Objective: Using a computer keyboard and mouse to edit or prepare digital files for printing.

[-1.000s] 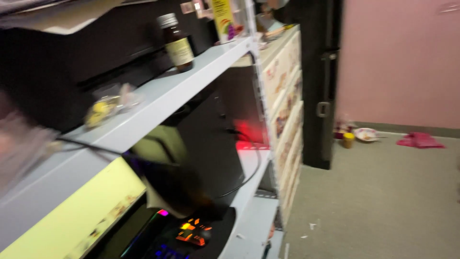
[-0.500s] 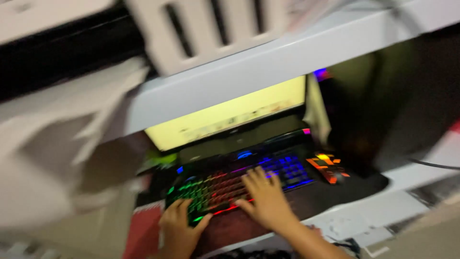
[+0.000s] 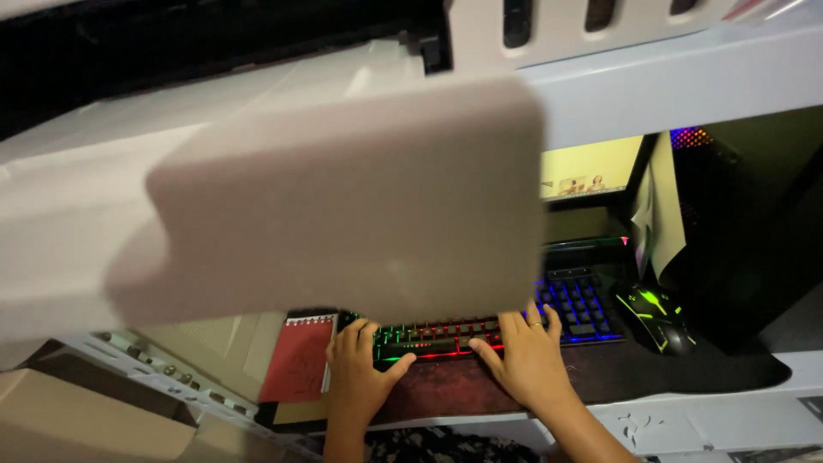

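— Where are the hands?

— Both rest on the backlit keyboard (image 3: 480, 330), which lies near the front edge of the bench (image 3: 686, 420). The left hand (image 3: 360, 373) sits at the keyboard's left end, fingers spread flat on the keys, thumb stretched toward the middle. The right hand (image 3: 523, 356) lies further right, fingers likewise spread on the keys, a ring on one of them. Neither hand grips anything; both are open.

— What blocks the view?

— A large pale blurred slab (image 3: 343, 197), very close to the camera, covers most of the keyboard's back rows and much of the monitor (image 3: 591, 171); only the screen's yellowish right part shows.

— And around them?

— A red notepad (image 3: 300, 360) lies just left of the keyboard, beside the left hand. A green-lit mouse (image 3: 656, 317) sits to the right on the dark mat (image 3: 711, 369). A dark computer tower (image 3: 754, 223) stands at the bench's right end. A white shelf (image 3: 677, 77) runs overhead.
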